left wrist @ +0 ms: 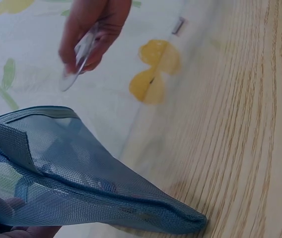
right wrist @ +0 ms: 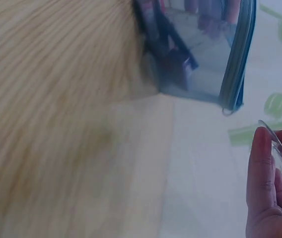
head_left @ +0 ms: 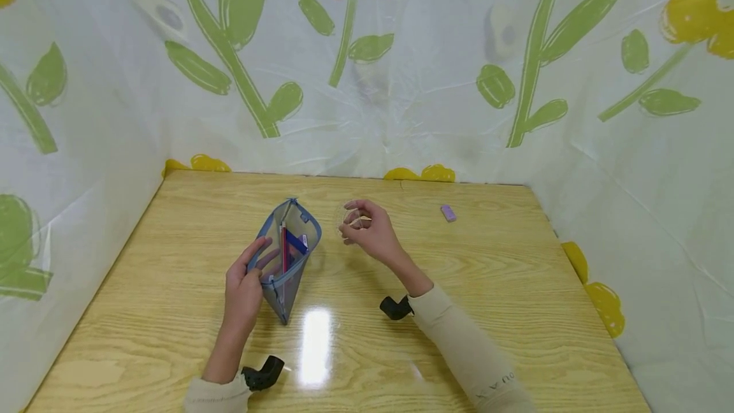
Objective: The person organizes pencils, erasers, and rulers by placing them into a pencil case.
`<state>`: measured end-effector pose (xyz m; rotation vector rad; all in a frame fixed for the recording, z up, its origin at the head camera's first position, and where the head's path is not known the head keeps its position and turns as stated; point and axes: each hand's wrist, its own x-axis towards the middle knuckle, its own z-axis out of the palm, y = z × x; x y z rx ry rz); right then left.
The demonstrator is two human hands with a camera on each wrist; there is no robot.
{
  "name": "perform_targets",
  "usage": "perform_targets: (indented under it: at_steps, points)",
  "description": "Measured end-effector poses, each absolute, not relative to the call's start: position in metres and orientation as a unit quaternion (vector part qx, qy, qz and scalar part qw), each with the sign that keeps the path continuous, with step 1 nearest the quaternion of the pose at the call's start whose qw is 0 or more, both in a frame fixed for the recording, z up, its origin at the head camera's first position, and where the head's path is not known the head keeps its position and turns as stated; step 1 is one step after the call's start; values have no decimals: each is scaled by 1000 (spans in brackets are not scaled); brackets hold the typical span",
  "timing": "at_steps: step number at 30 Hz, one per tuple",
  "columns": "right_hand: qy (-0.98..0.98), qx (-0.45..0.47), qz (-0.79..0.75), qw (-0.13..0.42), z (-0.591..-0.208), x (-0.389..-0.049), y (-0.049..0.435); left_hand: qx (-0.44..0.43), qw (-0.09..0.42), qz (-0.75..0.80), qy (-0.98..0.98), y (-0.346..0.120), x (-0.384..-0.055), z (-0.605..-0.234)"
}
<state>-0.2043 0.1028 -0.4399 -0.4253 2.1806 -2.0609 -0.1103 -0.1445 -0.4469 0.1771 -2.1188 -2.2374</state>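
My left hand [head_left: 243, 289] grips the near-left side of a blue mesh pencil pouch [head_left: 282, 295], its zip undone and its mouth spread wide. Inside it stand a red pencil [head_left: 284, 250] and a dark blue item [head_left: 296, 243] beside a small white-and-purple piece. To the right of the mouth, my right hand [head_left: 375, 234] pinches a thin clear plastic disc [left wrist: 70, 81] between thumb and fingers. An inner ring shows on the disc in the head view. In the left wrist view the disc hangs above the pouch's rim, apart from it.
A small purple eraser [head_left: 448, 213] lies on the wooden table [head_left: 493, 273], toward the back right. Flower-printed cloth [head_left: 424, 101] hangs along the back and both sides of the table. Each wrist carries a black mount [head_left: 264, 373].
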Motion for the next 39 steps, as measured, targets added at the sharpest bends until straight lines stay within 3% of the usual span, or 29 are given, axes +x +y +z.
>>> perform_targets:
  at_steps: [10,20,25,39]
  points:
    - [723,-191,-661,63,-422,-209,64,62,23,-725,-685,-144,-111,-447]
    - [758,-158,-627,88,-411,-208,35,56,27,-729,-682,-144,-113,-449]
    - [782,-146,-595,113,-409,-205,29,57,27,-729,-682,-144,-112,-449]
    - [822,-156,-535,119,-405,-199,23,55,36,-729,-682,-146,-112,-450]
